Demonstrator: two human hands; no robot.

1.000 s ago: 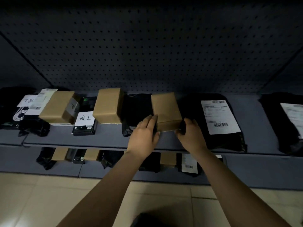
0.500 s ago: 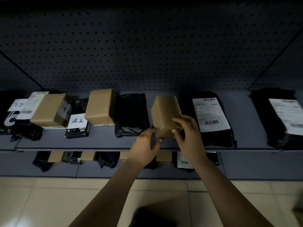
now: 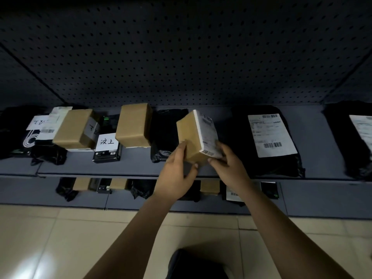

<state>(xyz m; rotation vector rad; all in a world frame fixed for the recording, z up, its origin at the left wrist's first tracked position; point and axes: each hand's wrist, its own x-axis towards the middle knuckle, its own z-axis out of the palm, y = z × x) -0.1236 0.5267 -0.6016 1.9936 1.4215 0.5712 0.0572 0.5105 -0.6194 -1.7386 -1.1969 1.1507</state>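
Note:
A small brown cardboard box (image 3: 191,135) is held tilted above the front of the grey shelf (image 3: 322,137), its white shipping label face turned to the right. My left hand (image 3: 177,172) grips its near lower-left corner, fingers on the brown side and thumb under the box. My right hand (image 3: 229,166) holds the near right corner, with fingers on the label face. The box is lifted off the shelf.
On the shelf to the left lie two more brown boxes (image 3: 133,124) (image 3: 75,128), a black box with a handwritten white note (image 3: 108,146) and black mailer bags (image 3: 167,133). To the right lies a black bag with a label (image 3: 270,134). A lower shelf (image 3: 322,196) holds more parcels. Pegboard rises behind.
The box lay flat on the shelf a second ago. Both hands have lifted it and turned it, so its white label face now shows on the right.

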